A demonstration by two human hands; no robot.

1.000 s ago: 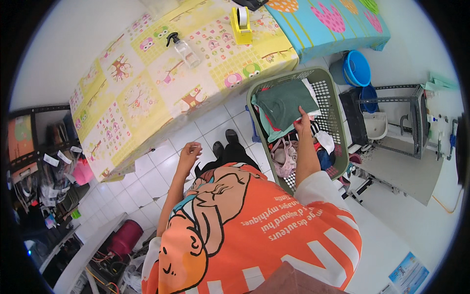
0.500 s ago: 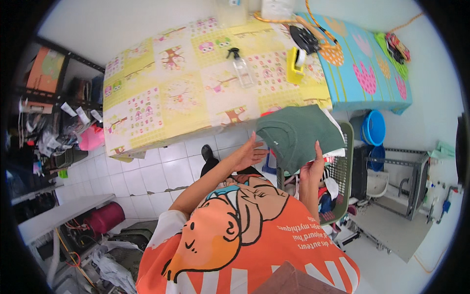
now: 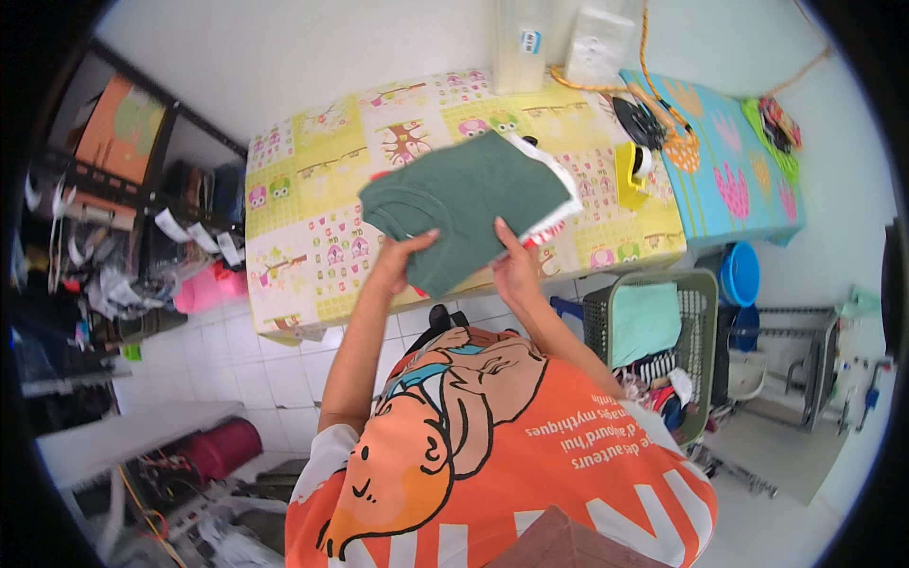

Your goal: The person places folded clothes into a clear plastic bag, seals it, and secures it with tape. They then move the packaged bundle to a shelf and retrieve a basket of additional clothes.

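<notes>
A folded dark green T-shirt (image 3: 473, 204) lies on top of a small stack of folded clothes, held in the air over the table's near part. White cloth (image 3: 565, 194) and a bit of red show under its right side. My left hand (image 3: 400, 265) grips the stack's near left edge, thumb on top and fingers beneath. At the near right edge my right hand (image 3: 515, 270) grips the same stack, its thumb resting on the green T-shirt. The fingers under the stack are hidden.
The table (image 3: 294, 227) has a yellow owl-patterned cover. A yellow tape dispenser (image 3: 629, 178), a black iron (image 3: 640, 123) and a plastic container (image 3: 520, 52) stand toward its back right. To my right is a green laundry basket (image 3: 703, 331) holding several clothes, a mint cloth (image 3: 646, 322) on top.
The stack has moved left from above the basket to over the table, now covering most of the spray bottle. My left hand, open and apart before, has closed on it.
</notes>
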